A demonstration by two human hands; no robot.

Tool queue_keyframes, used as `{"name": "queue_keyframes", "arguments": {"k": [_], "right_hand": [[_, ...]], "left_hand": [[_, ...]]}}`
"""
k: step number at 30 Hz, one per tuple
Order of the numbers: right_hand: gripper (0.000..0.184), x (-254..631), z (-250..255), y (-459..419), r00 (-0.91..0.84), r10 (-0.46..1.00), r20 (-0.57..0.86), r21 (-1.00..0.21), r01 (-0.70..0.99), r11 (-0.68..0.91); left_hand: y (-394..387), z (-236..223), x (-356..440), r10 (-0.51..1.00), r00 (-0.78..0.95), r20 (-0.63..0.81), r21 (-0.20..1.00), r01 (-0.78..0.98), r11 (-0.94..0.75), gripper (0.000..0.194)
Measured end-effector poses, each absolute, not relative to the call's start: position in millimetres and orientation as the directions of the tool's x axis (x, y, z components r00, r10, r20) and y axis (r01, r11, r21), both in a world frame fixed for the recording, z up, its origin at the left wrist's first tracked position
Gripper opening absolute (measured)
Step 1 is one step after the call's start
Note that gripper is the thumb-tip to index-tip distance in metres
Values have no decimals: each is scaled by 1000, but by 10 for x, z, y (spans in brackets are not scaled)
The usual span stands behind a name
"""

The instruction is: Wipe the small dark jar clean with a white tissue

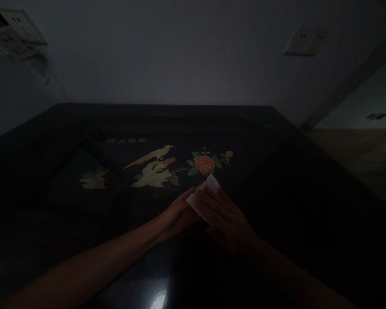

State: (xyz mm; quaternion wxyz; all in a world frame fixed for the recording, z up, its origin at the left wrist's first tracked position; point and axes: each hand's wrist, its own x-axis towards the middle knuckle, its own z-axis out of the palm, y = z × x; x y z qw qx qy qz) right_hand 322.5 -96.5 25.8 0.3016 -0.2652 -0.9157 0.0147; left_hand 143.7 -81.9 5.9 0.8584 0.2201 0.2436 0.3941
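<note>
In the dim head view, my right hand [223,219] lies over a folded white tissue [214,183], its fingers closed on it and a ring on one finger. My left hand [176,216] meets the tissue from the left, its thumb at the tissue's edge and its fingertips partly hidden behind it. Both hands are above a glossy black tabletop [263,180]. Just beyond the tissue, an orange flower design [204,164] decorates the dark surface. Left of it is a design of pale birds on a rock [154,174].
A pale wall [167,56] rises behind the table's far edge. White sockets [304,41] are on the wall at right, and more socket panels [19,32] are at upper left. Light glares [159,299] off the near surface. Floor [350,146] shows at right.
</note>
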Motion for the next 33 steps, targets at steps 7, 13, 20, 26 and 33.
{"name": "queue_keyframes", "arguments": {"k": [7, 13, 20, 26, 33], "right_hand": [[53, 3274, 258, -910, -616, 566, 548, -227, 542, 809], [56, 3297, 227, -861, -555, 601, 575, -259, 574, 777], [55, 3356, 202, -820, -564, 568, 599, -238, 552, 799], [56, 3430, 204, -810, -539, 530, 654, -268, 491, 829], [53, 3363, 272, -836, -593, 516, 618, -251, 473, 845]], "left_hand": [[-807, 52, 1419, 781, 603, -166, 593, -572, 568, 44], [-825, 59, 1410, 783, 605, -141, 593, -582, 556, 39], [-777, 76, 1389, 783, 600, -168, 497, -634, 593, 38], [-750, 119, 1376, 759, 638, -129, 475, -632, 612, 42], [-789, 38, 1395, 717, 675, -176, 478, -578, 662, 32]]}}
